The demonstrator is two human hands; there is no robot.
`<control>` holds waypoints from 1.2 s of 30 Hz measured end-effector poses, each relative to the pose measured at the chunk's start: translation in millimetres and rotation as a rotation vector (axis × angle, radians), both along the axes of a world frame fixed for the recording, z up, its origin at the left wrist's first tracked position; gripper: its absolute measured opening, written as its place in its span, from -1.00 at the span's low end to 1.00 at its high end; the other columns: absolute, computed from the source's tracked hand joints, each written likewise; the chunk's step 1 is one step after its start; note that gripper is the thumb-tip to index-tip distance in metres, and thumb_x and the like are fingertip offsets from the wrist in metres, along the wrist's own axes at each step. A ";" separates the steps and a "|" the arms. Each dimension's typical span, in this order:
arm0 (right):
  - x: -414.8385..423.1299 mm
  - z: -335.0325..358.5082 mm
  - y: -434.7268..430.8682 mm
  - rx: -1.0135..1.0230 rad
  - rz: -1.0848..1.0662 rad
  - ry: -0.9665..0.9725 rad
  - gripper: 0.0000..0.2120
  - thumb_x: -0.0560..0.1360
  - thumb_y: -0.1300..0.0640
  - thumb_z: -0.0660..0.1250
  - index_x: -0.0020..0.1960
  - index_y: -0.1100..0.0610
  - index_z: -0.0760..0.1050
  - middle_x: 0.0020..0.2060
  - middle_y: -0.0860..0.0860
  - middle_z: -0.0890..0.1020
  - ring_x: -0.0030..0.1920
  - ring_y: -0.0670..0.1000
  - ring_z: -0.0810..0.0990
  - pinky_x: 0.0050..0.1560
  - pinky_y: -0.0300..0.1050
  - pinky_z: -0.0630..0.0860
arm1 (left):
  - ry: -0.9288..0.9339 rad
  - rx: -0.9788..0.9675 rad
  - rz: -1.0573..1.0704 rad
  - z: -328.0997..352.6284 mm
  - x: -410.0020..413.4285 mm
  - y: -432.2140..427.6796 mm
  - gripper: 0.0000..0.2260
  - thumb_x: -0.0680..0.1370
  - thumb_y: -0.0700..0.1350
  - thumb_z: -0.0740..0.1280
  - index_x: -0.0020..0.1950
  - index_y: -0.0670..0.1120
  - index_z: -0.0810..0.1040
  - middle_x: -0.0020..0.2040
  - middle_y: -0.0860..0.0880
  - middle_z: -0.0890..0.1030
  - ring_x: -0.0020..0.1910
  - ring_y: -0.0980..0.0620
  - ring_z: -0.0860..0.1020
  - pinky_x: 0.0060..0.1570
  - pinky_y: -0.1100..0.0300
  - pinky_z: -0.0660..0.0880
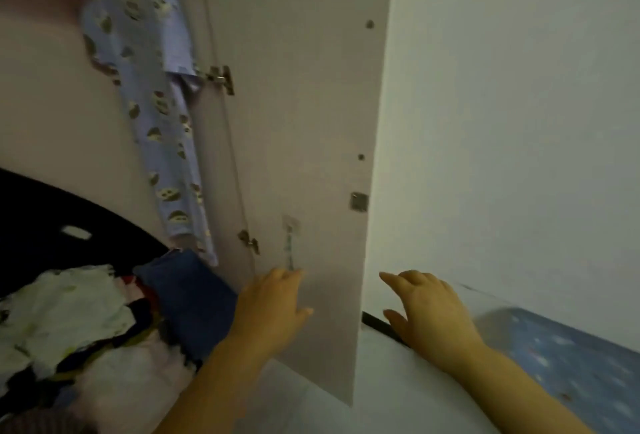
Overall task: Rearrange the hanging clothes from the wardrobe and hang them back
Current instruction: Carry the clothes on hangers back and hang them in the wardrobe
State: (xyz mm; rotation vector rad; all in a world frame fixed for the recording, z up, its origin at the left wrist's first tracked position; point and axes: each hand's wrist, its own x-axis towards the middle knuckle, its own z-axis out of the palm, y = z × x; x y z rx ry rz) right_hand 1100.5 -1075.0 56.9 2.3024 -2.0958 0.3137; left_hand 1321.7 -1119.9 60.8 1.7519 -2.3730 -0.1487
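The left hand (272, 309) lies with straight fingers against the open wardrobe door (311, 121). The right hand (431, 312), relaxed and holding nothing, is beside the door's edge.

Hanging garment (156, 97) left of open wardrobe door (304, 121), folded clothes (86, 322) below it

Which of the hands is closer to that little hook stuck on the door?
Left. The left hand is just below the hook on the inside of the door; the right hand is past its edge, by the wall.
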 end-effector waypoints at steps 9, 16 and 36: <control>-133.6 -27.9 244.5 0.074 -0.519 -0.082 -0.49 0.59 -0.05 0.16 0.50 -0.06 0.11 0.39 -0.04 0.32 0.37 0.06 0.29 0.37 -0.07 0.20 | -0.046 0.024 -0.500 -19.9 -168.9 136.9 -0.50 0.55 0.13 0.21 0.46 0.08 0.19 0.36 0.04 0.33 0.31 0.01 0.33 0.26 0.12 0.28; -155.3 -46.1 461.3 0.119 -1.043 -0.109 -0.46 0.54 -0.11 0.21 0.47 -0.08 0.16 0.34 -0.05 0.38 0.32 0.02 0.35 0.30 -0.11 0.29 | -0.088 0.028 -0.946 -40.7 -271.1 279.5 -0.48 0.54 0.15 0.23 0.45 0.07 0.19 0.36 0.04 0.33 0.33 -0.01 0.34 0.26 0.08 0.30; -129.7 -93.1 982.2 0.218 -1.779 -0.269 -0.45 0.53 -0.07 0.22 0.48 -0.05 0.17 0.31 -0.02 0.40 0.28 0.07 0.36 0.21 -0.07 0.32 | -0.227 0.074 -1.770 -84.2 -446.7 809.6 -0.49 0.52 0.13 0.23 0.44 0.08 0.21 0.34 0.03 0.37 0.28 -0.03 0.38 0.21 0.06 0.33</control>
